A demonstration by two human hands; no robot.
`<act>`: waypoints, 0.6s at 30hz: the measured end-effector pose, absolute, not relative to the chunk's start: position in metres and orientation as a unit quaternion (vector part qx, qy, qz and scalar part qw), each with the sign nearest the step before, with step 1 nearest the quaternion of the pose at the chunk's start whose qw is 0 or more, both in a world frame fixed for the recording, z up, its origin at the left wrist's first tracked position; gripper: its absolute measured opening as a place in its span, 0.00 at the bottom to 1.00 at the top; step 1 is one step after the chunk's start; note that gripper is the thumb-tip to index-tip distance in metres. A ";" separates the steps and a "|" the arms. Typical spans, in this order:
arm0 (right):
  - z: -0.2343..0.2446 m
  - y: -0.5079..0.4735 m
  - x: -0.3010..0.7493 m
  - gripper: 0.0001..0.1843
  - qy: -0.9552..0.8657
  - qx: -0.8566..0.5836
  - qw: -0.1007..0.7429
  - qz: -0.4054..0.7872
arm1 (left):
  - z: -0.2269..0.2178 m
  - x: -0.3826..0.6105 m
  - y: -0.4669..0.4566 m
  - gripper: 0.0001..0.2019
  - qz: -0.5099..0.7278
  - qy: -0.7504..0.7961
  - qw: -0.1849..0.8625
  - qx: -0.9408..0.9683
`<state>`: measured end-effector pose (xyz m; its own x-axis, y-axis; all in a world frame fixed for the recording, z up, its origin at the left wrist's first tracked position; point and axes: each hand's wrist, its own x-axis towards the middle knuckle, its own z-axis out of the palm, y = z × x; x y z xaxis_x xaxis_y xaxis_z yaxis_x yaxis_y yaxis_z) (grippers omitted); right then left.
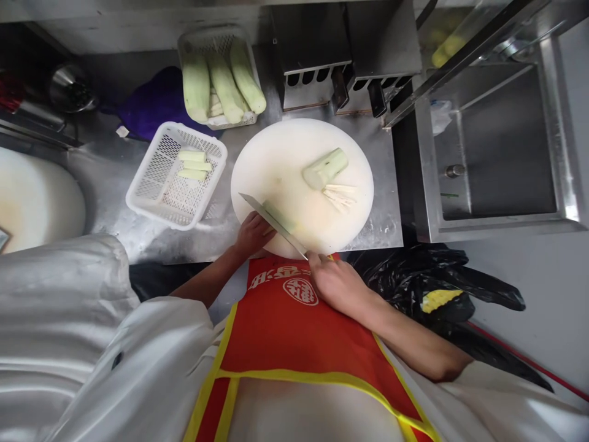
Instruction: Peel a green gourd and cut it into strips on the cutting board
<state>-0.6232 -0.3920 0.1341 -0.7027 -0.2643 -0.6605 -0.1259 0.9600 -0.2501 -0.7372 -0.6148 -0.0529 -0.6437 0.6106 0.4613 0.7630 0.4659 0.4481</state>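
Right at the front edge of the counter, over a red apron [276, 325] with yellow trim, the person's two hands work apart. The right hand [338, 279] is closed firmly around the handle of a broad knife [282, 231]. The left hand [253, 234] curls its fingers close against the blade; from here I can't tell how tightly it grips anything. A pale green slab [283, 216] lies just beyond the blade, on the near part of a round white board [260, 156]. Farther across the board rests a peeled chunk [324, 170], with thin pale strips [339, 196] beside it. Left of the board, a white basket [131, 199] holds a few cut sticks [193, 166]. Behind that, long peeled vegetables [224, 86] fill another basket [246, 120], near a metal knife rack [310, 37].
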 end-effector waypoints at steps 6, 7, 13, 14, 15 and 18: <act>0.139 -0.388 -0.629 0.18 0.916 -0.111 0.371 -0.101 | -0.052 -0.737 -0.616 0.10 -0.319 -0.868 0.069 -0.375; 0.140 -0.387 -0.631 0.18 0.916 -0.112 0.372 -0.103 | -0.051 -0.737 -0.616 0.10 -0.318 -0.869 0.073 -0.373; 0.139 -0.383 -0.633 0.19 0.915 -0.115 0.370 -0.112 | -0.053 -0.737 -0.616 0.09 -0.320 -0.868 0.079 -0.371; 0.139 -0.383 -0.633 0.19 0.915 -0.117 0.370 -0.114 | -0.054 -0.737 -0.617 0.10 -0.318 -0.871 0.073 -0.367; 0.139 -0.382 -0.631 0.19 0.914 -0.117 0.371 -0.117 | -0.055 -0.737 -0.617 0.10 -0.315 -0.874 0.067 -0.365; 0.133 -0.385 -0.629 0.20 0.911 -0.112 0.377 -0.122 | -0.057 -0.737 -0.619 0.11 -0.303 -0.874 0.072 -0.373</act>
